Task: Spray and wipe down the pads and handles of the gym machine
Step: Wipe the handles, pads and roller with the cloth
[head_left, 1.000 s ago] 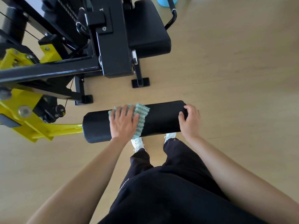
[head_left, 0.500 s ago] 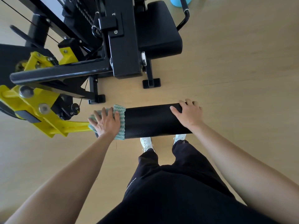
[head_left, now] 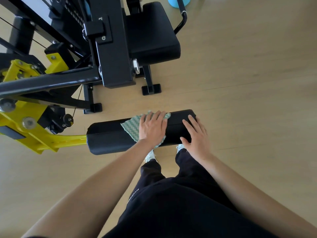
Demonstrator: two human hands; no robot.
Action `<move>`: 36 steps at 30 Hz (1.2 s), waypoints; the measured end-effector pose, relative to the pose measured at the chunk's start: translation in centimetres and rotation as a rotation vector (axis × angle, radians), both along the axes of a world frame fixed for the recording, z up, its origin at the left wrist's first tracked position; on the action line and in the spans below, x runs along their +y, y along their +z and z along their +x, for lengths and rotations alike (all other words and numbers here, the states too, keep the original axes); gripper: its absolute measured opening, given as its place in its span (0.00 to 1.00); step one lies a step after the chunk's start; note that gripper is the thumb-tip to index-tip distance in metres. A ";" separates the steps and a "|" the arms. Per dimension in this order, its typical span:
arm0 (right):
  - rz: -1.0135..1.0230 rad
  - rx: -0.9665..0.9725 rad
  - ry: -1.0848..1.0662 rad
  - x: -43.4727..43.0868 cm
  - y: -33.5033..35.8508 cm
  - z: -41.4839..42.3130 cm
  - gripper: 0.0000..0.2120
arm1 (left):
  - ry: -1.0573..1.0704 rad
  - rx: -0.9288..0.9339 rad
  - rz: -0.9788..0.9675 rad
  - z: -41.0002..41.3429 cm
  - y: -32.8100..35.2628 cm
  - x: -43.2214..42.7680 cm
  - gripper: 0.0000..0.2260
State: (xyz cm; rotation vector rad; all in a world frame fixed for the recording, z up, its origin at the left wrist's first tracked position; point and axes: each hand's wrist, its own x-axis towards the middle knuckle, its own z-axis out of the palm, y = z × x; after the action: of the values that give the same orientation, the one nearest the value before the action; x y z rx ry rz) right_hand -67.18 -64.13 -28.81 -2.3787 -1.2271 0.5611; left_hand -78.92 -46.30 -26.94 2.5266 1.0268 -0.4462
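A black roller pad (head_left: pixel 109 138) lies crosswise in front of me on a yellow lever arm (head_left: pixel 42 140). My left hand (head_left: pixel 152 127) presses flat on a green-and-white patterned cloth (head_left: pixel 132 127) over the middle of the pad, fingers straight. My right hand (head_left: pixel 197 134) rests flat on the pad's right end, fingers spread. The black seat pad (head_left: pixel 154 33) of the machine sits behind, with a black handle (head_left: pixel 181 19) curving at its right side.
The black machine frame (head_left: pixel 113 54) with its feet (head_left: pixel 151 89) and cables fills the upper left. A light blue object (head_left: pixel 175 1) stands on the floor at the top edge. My legs and white shoes (head_left: pixel 149 156) are just under the roller. Wooden floor (head_left: pixel 248 83) stretches to the right.
My left hand has slid the cloth from the roller's left end rightward to its middle, close to my right hand. The right hand stays on the right end.
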 end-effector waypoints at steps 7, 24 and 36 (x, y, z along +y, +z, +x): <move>0.120 0.017 -0.098 -0.5 0.0 1.7 0.21 | -0.241 -0.037 -0.018 3.6 0.4 -3.6 0.27; -0.519 0.043 0.289 10.0 1.2 5.5 0.33 | 0.594 0.178 0.094 -14.1 0.8 4.9 0.27; -0.358 -0.017 0.203 5.0 2.3 2.2 0.32 | 0.427 0.039 0.019 -9.4 0.4 0.8 0.25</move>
State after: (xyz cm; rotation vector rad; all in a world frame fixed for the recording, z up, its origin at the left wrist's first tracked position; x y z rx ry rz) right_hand -64.96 -59.14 -26.54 -2.5628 -1.4931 0.8921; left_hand -88.29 -45.53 -26.51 2.2306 1.5412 -0.3600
